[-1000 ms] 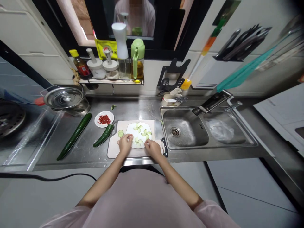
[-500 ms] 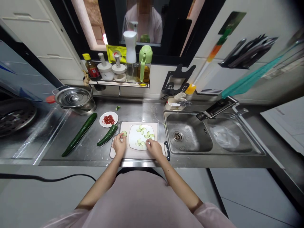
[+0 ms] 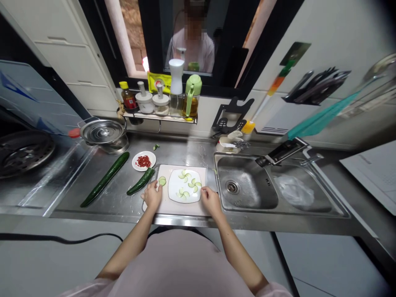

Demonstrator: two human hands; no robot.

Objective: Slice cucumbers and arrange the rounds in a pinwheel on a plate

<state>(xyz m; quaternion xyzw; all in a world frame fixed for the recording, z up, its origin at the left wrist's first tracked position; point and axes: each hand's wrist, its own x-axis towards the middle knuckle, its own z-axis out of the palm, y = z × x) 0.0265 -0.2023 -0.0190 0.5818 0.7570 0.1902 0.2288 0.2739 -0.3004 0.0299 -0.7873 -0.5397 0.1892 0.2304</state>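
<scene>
A white squarish plate lies on a pale cutting board, with thin cucumber slices fanned in three pinwheel shapes on it. Left of the plate, a few overlapping cucumber slices rest on the board. Beside these slices is my left hand, its thumb and fingers apart and holding nothing. My right hand is just off the plate's right edge, its fingers curled with the tips together; whatever may be between them is hidden. A cut cucumber piece lies left of the board.
A whole cucumber and a small plate of chopped red bits lie to the left. Behind them stands a lidded steel pot. On the right is a double sink with a faucet. Seasoning bottles line a shelf.
My right hand has drawn back rightward from the slices on the plate. My left fingers have let go of the slices on the board and spread. The camera view has shifted slightly.
</scene>
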